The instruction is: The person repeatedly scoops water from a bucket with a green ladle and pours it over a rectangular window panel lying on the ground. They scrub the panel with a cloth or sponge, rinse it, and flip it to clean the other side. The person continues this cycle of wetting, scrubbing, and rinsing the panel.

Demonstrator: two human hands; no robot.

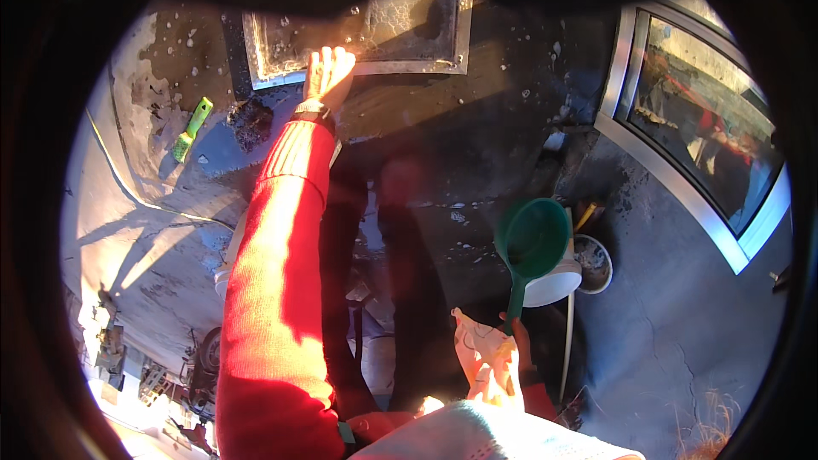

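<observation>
My left hand (329, 76), at the end of a red knitted sleeve, grips the near edge of a metal-framed panel (409, 32). The panel is wet, with foam and bubbles on its surface, and its far side is cut off by the dark rim of the view. My right hand (521, 346) is low at the right, around the handle of a green plastic dipper (535, 236). The dipper's bowl points away from me, above a white bucket (555, 286). A pale pink crumpled piece (489, 351), perhaps cloth, partly hides this hand.
A green-handled brush (193, 130) lies on the wet ground at left, near a thin pale hose or cord (160, 207). At right stands a metal-framed glass window (690, 121) with reflections. A small round container (593, 263) sits beside the bucket. White material (486, 437) covers the bottom edge.
</observation>
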